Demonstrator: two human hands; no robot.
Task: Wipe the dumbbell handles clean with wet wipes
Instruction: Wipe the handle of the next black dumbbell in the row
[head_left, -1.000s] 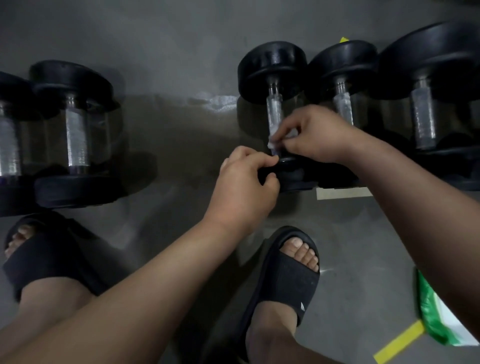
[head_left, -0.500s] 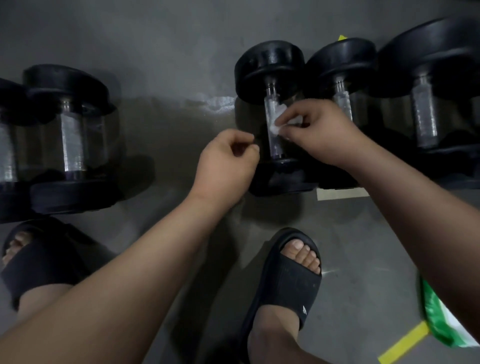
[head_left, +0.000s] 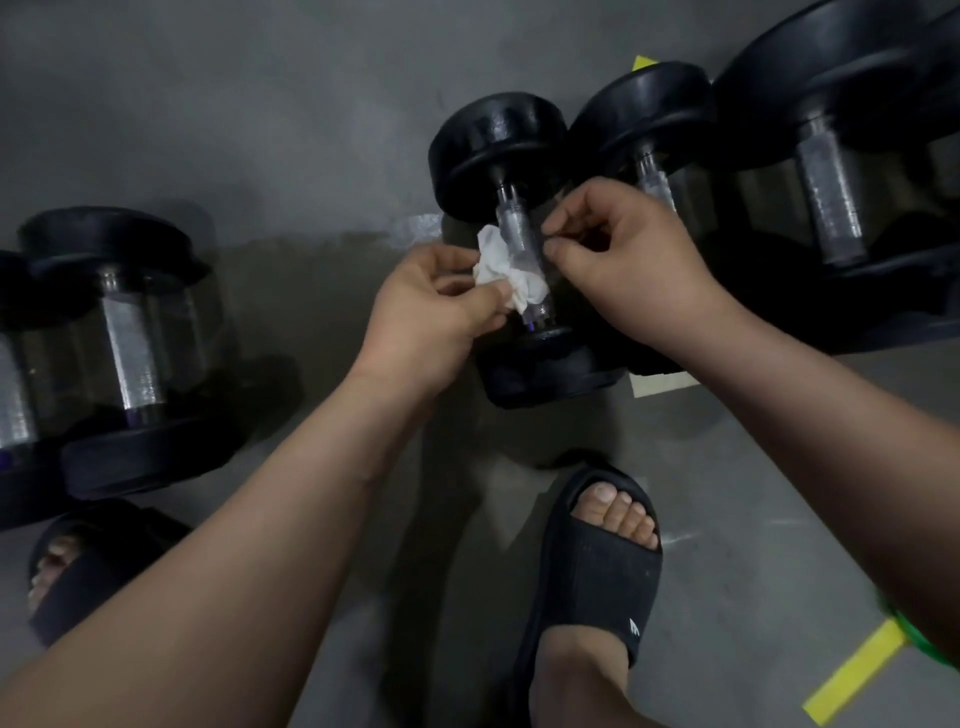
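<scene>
Standing on the grey floor (head_left: 260, 130): a black slide sandal (head_left: 592, 587) at six o'clock, toes showing, and a second sandal (head_left: 88, 577) at eight o'clock. Lying at five o'clock, a yellow tape strip (head_left: 852, 675), a green packet edge (head_left: 924, 647) peeking just above. Sitting toward three o'clock, a pale tape patch (head_left: 662, 382).

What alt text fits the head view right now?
Seen from above, a person's left hand holds a crumpled white wet wipe against the metal handle of a black dumbbell on the grey floor, right hand pinched at the handle's other side. More dumbbells lie either side; black slides show below.
</scene>
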